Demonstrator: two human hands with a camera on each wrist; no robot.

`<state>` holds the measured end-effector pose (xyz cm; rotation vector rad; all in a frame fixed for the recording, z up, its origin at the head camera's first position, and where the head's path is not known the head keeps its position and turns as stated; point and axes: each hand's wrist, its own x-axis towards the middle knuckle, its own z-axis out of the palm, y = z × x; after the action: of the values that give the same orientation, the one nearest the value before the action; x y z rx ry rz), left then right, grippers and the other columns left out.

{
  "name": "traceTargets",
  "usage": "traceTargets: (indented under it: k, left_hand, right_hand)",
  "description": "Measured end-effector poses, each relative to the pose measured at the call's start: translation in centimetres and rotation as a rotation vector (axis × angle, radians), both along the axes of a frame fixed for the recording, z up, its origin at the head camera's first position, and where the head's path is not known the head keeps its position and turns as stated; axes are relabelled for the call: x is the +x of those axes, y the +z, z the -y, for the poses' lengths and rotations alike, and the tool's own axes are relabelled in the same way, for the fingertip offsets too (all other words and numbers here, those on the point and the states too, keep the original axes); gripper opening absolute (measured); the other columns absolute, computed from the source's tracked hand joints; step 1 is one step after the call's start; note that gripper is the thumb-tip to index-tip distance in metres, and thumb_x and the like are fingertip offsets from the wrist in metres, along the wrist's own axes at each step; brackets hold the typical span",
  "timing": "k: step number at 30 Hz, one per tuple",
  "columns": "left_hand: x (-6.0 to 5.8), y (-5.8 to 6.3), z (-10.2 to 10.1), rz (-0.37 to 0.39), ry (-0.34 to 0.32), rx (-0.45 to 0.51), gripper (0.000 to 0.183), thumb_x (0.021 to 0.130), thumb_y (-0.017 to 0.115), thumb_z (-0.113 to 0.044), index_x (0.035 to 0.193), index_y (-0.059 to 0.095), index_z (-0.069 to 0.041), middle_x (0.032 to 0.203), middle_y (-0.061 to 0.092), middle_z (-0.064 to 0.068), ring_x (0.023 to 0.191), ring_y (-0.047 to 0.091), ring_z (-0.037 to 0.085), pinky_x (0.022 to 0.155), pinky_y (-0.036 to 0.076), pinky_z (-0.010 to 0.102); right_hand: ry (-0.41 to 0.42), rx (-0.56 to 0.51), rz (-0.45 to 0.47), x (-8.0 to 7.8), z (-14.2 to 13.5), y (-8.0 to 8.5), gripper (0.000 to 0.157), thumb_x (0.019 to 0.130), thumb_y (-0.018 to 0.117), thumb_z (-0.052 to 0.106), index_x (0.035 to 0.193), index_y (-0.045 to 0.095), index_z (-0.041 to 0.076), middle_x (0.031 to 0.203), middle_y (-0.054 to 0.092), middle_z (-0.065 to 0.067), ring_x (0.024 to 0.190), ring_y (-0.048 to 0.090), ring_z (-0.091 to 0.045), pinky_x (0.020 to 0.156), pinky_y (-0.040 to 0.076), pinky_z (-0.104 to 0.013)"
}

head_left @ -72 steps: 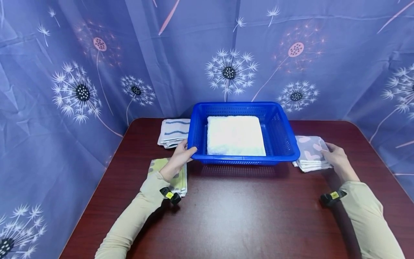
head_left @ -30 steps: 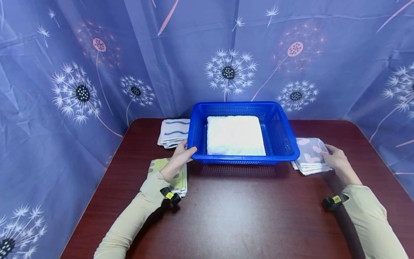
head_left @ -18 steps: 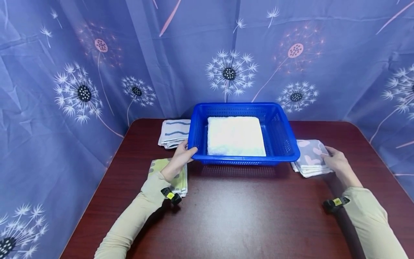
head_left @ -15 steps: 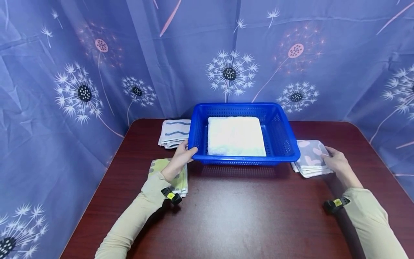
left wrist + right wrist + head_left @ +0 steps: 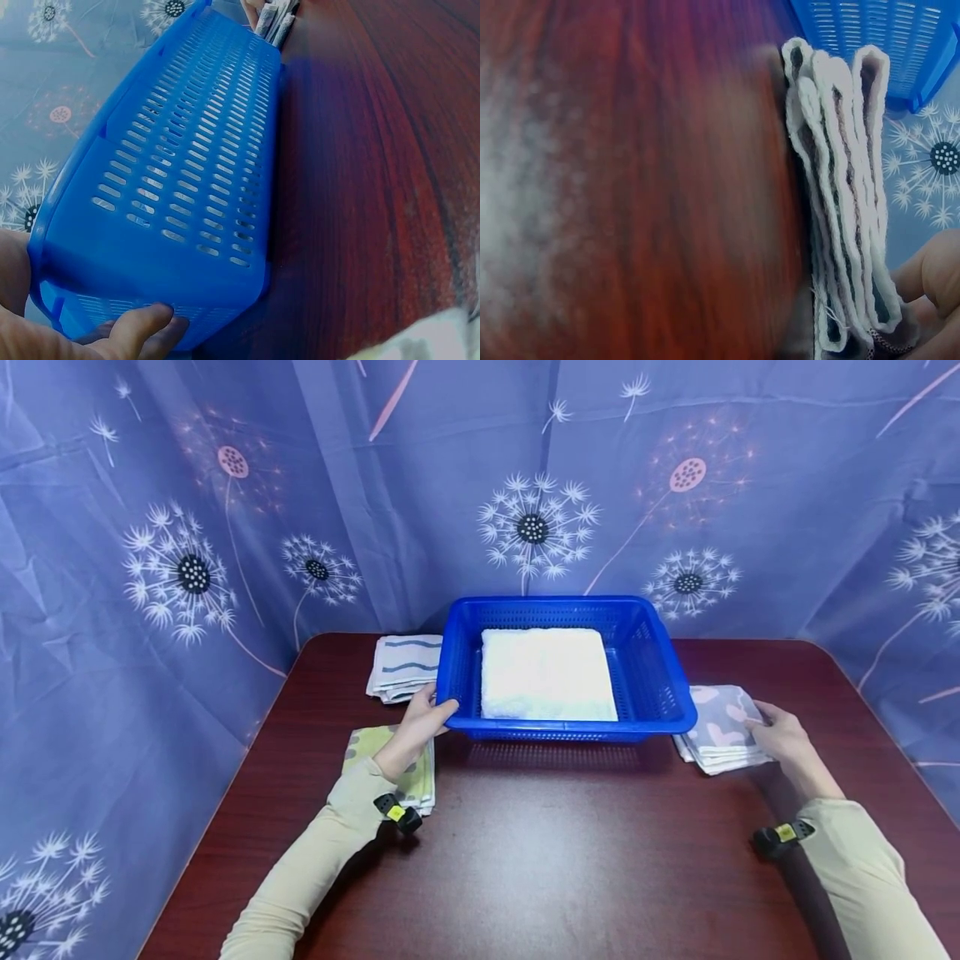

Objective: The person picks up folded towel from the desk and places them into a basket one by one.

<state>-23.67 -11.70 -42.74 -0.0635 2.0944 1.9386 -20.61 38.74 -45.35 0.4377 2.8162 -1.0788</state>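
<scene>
My left hand (image 5: 416, 727) grips the front left corner of a blue plastic basket (image 5: 555, 727), thumb over the rim and fingertips curled beneath in the left wrist view. A thick white towel (image 5: 547, 675) lies folded inside the basket. To the basket's right is a folded grey towel with pink hearts (image 5: 722, 718), partly behind the rim. My right hand (image 5: 782, 739) pinches that towel's right edge. Its stacked white-edged layers (image 5: 847, 180) stand out in the right wrist view, where part of the right hand (image 5: 934, 285) shows at the side.
Left of the basket lies a folded white towel with blue stripes (image 5: 405, 660), its right side hidden. A yellow-green patterned towel (image 5: 367, 743) sits partly under my left forearm. The dark red table (image 5: 555, 860) ends at a dandelion-print curtain (image 5: 420, 493) behind.
The heart-patterned towel has slid slightly towards me together with my right hand. My left hand and the basket have stayed in place.
</scene>
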Motion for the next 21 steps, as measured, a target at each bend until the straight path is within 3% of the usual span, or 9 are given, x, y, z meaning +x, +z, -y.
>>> traceTargets:
  k: [7,14,20,21]
  left_hand:
    - [0.02,0.09,0.02,0.001,-0.003,0.001,0.049,0.089,0.045,-0.009,0.136,0.033,-0.001,0.132,0.047,0.024,0.12,0.048,0.035,0.096,0.043,0.046]
    - [-0.05,0.06,0.07,0.007,0.006,0.009,0.05,0.089,0.045,-0.009,0.137,0.032,-0.002,0.132,0.047,0.024,0.12,0.049,0.035,0.097,0.042,0.047]
    - [-0.1,0.01,0.11,0.008,0.005,0.014,0.051,0.088,0.045,-0.009,0.137,0.032,-0.003,0.133,0.046,0.023,0.12,0.049,0.034,0.096,0.043,0.045]
    - [-0.11,0.01,0.1,0.005,0.003,0.012,0.051,0.089,0.045,-0.009,0.137,0.032,-0.003,0.133,0.046,0.023,0.12,0.049,0.034,0.096,0.043,0.046]
  right_hand:
    - [-0.002,0.03,-0.004,0.34,0.22,0.14,0.054,0.093,0.038,0.015,0.138,0.023,-0.011,0.133,0.027,-0.041,0.12,0.03,-0.052,0.099,0.027,-0.059]
    - [0.016,-0.009,0.01,0.48,0.13,-0.05,0.054,0.094,0.037,0.014,0.139,0.019,-0.011,0.136,0.023,-0.041,0.12,0.029,-0.05,0.099,0.027,-0.059]
    - [0.031,-0.022,-0.013,0.47,-0.19,-0.41,0.056,0.093,0.04,0.017,0.139,0.021,-0.01,0.135,0.026,-0.04,0.112,0.032,-0.045,0.094,0.029,-0.054]
    - [0.013,-0.017,-0.019,0.44,-0.35,-0.61,0.056,0.093,0.043,0.019,0.139,0.024,-0.007,0.136,0.03,-0.036,0.11,0.035,-0.04,0.094,0.032,-0.048]
